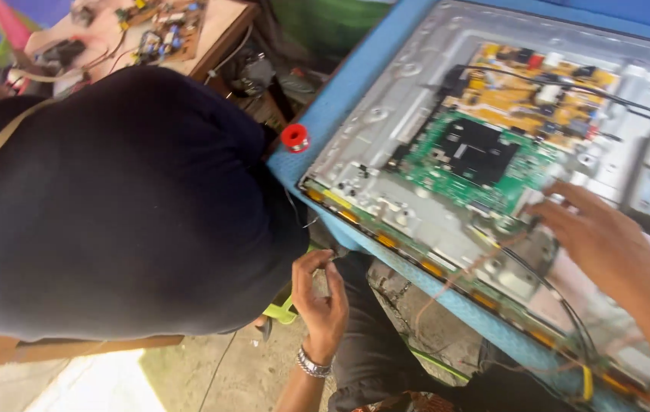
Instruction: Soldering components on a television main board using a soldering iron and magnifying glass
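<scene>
On a blue workbench [355, 84], an opened flat-screen television back [416, 114] shows a green circuit board [470, 156]. The right hand [603, 236] rests spread-fingered beside it; the left hand [321, 301], below the bench edge, pinches a thin wire [338, 255].

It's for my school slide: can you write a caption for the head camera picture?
A right hand reaches over the green circuit board of an opened flat screen, while the left hand pinches a thin wire below.

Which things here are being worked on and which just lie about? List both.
In hand:
right hand touching the green circuit board
yellow circuit board
metal back panel
left hand, apart, below the blue table edge

Lying about:
red spool
loose boards on the far bench
</scene>
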